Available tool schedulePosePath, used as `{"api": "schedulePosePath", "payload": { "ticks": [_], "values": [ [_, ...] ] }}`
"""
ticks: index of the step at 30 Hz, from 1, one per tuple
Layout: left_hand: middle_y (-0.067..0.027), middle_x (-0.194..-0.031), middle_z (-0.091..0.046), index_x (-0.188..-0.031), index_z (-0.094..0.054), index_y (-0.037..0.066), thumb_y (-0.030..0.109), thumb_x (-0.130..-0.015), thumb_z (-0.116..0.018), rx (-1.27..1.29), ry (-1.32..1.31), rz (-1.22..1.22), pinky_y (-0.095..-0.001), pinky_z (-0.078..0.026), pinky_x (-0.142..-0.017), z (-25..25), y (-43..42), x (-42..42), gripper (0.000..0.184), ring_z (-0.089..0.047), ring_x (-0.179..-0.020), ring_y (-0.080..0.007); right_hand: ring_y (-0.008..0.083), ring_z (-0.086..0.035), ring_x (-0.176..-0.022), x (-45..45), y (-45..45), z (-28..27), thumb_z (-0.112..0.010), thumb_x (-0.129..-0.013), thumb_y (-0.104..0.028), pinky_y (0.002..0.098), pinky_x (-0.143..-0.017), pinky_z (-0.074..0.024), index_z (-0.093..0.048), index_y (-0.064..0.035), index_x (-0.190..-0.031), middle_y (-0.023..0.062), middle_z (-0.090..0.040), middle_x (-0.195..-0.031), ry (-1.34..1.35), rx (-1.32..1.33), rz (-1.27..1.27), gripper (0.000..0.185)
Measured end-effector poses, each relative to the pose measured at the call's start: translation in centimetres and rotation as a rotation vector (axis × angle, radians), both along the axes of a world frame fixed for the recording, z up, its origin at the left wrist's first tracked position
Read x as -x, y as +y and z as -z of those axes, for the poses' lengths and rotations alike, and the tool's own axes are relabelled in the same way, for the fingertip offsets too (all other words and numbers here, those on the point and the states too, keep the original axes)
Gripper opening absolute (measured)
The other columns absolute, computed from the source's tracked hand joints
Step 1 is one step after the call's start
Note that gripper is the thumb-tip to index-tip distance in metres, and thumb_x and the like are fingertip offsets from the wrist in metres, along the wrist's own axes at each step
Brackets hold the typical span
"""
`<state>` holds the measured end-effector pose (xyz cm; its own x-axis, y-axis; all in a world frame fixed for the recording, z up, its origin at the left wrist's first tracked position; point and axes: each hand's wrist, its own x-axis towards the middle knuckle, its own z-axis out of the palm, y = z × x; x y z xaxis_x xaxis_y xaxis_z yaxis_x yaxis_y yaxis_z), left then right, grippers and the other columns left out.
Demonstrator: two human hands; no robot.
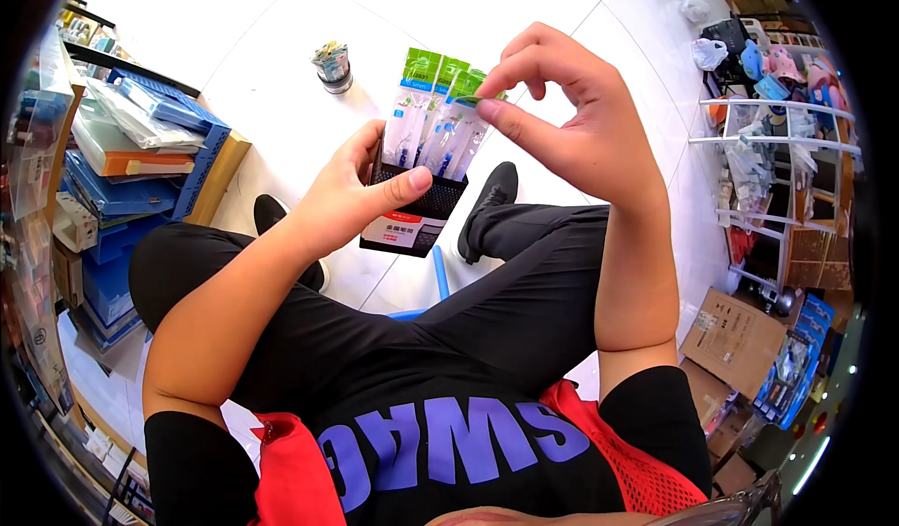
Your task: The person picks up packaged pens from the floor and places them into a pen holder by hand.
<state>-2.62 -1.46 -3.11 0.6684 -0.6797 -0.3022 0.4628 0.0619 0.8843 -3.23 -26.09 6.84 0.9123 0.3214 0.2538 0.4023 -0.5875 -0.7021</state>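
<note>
My left hand (pixel 370 184) is wrapped round a black mesh pen holder (pixel 448 192) with a red and white label, held up above my lap. Several clear packets with green and blue tops, pens by their look, stand upright inside; one packet (pixel 405 118) shows plainly at the left. With thumb and forefinger, my right hand (pixel 562 104) pinches the green top of a pen packet (pixel 468 95) at the right side of the holder. The lower ends of the packets are hidden by the holder's wall.
On the white floor ahead stands a small container (pixel 332 74) filled with packets. Shelves with blue folders (pixel 122 189) line the left. To the right are a white wire rack (pixel 777 142) of goods and cardboard boxes (pixel 735 339). Part of a blue stool (pixel 440 273) shows beneath me.
</note>
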Motion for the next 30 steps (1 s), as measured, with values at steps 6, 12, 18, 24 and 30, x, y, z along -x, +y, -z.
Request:
{"api": "schedulePosePath", "payload": {
  "ticks": [6,12,18,24,30],
  "values": [
    [-0.017,-0.127,-0.06,-0.141,-0.043,-0.005,0.044,-0.085,-0.082,-0.038,0.017,0.011,-0.0363,-0.048,-0.103,-0.2,0.1,-0.1,0.085,-0.062,-0.117,-0.0227,0.0133,-0.047,-0.074,0.1,0.7,0.5,-0.077,-0.081,-0.014,0.0277,-0.069,-0.0412,-0.072,-0.0071,-0.098,0.0016,-0.059,-0.085,0.015,-0.001,0.042,0.019],
    [-0.0139,-0.129,-0.062,-0.147,-0.041,-0.001,0.05,-0.095,-0.064,0.047,0.028,-0.029,-0.0354,-0.049,-0.102,0.8,0.1,0.2,0.076,-0.062,-0.117,-0.0193,0.0161,-0.055,-0.083,0.0,1.1,1.3,-0.073,-0.085,-0.019,0.0315,-0.074,-0.0452,-0.069,-0.0063,-0.112,0.0063,-0.062,-0.095,0.022,0.028,0.092,0.03],
    [-0.0121,-0.122,-0.064,-0.138,-0.047,0.0,0.042,-0.102,-0.052,0.137,0.135,-0.055,-0.0292,-0.05,-0.095,0.5,0.1,0.2,0.056,-0.064,-0.108,-0.0146,0.0214,-0.061,-0.099,0.3,1.6,1.5,-0.071,-0.087,-0.023,0.0359,-0.085,-0.0491,-0.067,-0.0057,-0.116,0.0101,-0.063,-0.105,0.101,0.005,0.106,0.034],
    [-0.0116,-0.121,-0.064,-0.138,-0.048,0.001,0.029,-0.098,-0.05,0.127,0.168,-0.104,-0.0295,-0.05,-0.093,0.1,0.0,0.5,0.049,-0.064,-0.105,-0.0147,0.0272,-0.062,-0.106,0.3,1.7,2.2,-0.071,-0.087,-0.026,0.0404,-0.091,-0.0504,-0.062,-0.0064,-0.125,0.0141,-0.064,-0.113,0.056,0.038,0.106,0.044],
    [-0.0122,-0.12,-0.064,-0.138,-0.048,0.002,0.034,-0.1,-0.05,0.153,0.148,-0.096,-0.0291,-0.05,-0.092,0.5,0.0,0.6,0.05,-0.064,-0.106,-0.0151,0.027,-0.065,-0.094,0.6,2.1,1.9,-0.07,-0.088,-0.027,0.0391,-0.084,-0.0536,-0.056,-0.0067,-0.133,0.0186,-0.066,-0.107,0.274,-0.063,0.097,0.052]
  ]
}}
